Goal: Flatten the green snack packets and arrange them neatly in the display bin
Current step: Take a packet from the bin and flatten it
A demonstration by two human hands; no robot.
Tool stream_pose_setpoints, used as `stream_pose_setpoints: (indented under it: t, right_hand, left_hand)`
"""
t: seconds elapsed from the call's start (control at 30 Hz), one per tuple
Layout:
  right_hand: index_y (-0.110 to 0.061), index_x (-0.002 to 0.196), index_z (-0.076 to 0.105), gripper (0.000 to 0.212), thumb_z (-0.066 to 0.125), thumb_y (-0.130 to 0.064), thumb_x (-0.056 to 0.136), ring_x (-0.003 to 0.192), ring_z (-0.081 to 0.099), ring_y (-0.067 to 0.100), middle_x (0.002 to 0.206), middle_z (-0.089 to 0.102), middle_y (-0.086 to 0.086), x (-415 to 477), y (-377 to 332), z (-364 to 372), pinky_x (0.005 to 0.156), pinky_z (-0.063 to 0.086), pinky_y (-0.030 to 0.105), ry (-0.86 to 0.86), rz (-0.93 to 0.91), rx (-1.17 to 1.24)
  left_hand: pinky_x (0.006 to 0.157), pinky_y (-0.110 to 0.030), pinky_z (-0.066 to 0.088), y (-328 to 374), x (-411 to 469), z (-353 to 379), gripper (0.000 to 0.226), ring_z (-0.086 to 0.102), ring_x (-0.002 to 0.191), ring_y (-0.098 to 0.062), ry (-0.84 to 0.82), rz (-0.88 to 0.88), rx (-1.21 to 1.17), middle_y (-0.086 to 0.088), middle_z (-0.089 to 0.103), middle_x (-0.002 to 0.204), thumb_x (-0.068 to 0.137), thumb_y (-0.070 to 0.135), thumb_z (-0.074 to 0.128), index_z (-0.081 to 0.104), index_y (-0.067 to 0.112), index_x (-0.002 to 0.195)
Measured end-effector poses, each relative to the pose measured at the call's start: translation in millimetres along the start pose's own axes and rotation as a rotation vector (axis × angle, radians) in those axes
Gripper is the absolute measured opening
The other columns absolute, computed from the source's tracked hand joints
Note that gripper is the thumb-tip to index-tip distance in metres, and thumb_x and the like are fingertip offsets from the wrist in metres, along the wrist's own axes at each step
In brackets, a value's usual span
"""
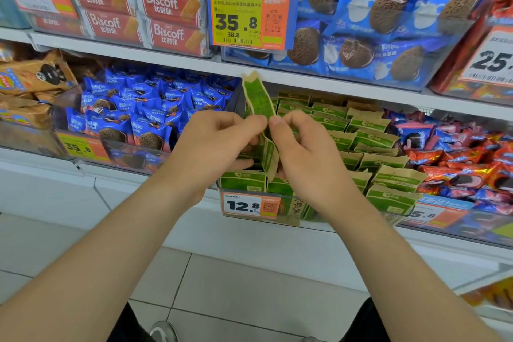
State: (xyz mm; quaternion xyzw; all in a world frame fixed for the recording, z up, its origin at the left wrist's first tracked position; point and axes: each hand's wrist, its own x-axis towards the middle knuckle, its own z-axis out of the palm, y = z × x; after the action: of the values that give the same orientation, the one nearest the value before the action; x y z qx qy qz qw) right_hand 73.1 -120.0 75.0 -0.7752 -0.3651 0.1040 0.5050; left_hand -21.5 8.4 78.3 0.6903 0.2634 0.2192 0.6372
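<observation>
A green snack packet (pixel 259 97) with tan edges stands upright, edge-on, pinched between both hands in front of the display bin. My left hand (pixel 213 144) grips it from the left with thumb and fingers. From the right, my right hand (pixel 302 147) pinches the same packet, its thumb tip touching the left thumb. The packet's lower end (pixel 270 155) shows between my palms. Behind and below, the clear display bin (pixel 288 209) holds several green packets (pixel 369 136) in rows, some tilted.
A 12.8 price tag (pixel 249 205) hangs on the bin's front. Blue cookie packets (pixel 130 116) fill the bin to the left, red and pink ones (pixel 466 164) the bin to the right. A white shelf edge (pixel 194 64) runs just above the held packet.
</observation>
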Motion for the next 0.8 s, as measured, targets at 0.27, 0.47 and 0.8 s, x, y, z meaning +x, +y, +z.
stream_pose_setpoints:
  t: [0.27,0.47,0.8]
  right_hand:
    - [-0.009,0.091,0.071,0.040,0.052,-0.039,0.111,0.050,0.064,0.011,0.067,0.071,0.009,3.7,5.8,-4.8,0.051,0.046,0.023,-0.031,0.037,0.022]
    - [-0.018,0.085,0.079,0.036,0.062,-0.041,0.106,0.051,0.065,0.012,0.063,0.073,0.007,1.8,1.5,-3.8,0.058,0.051,0.031,-0.003,0.031,0.031]
    - [-0.025,0.111,0.076,0.032,0.079,-0.049,0.090,0.077,0.077,0.005,0.092,0.082,-0.004,-0.2,-7.2,-8.9,0.058,0.057,0.020,-0.045,0.242,0.333]
  left_hand:
    - [0.089,-0.033,0.065,3.3,-5.1,-8.1,0.026,0.080,0.098,-0.023,-0.171,0.042,0.015,-0.019,0.077,0.101,0.107,0.009,0.061,0.062,-0.012,0.092]
    - [0.089,-0.038,0.065,4.9,-6.6,-7.7,0.014,0.079,0.098,-0.025,-0.222,-0.032,-0.095,-0.024,0.076,0.106,0.107,0.004,0.055,0.060,0.001,0.095]
    - [0.072,-0.038,0.066,7.0,-5.5,-9.4,0.028,0.078,0.089,-0.033,-0.128,-0.153,-0.343,-0.037,0.072,0.113,0.094,-0.007,0.055,0.057,-0.025,0.116]
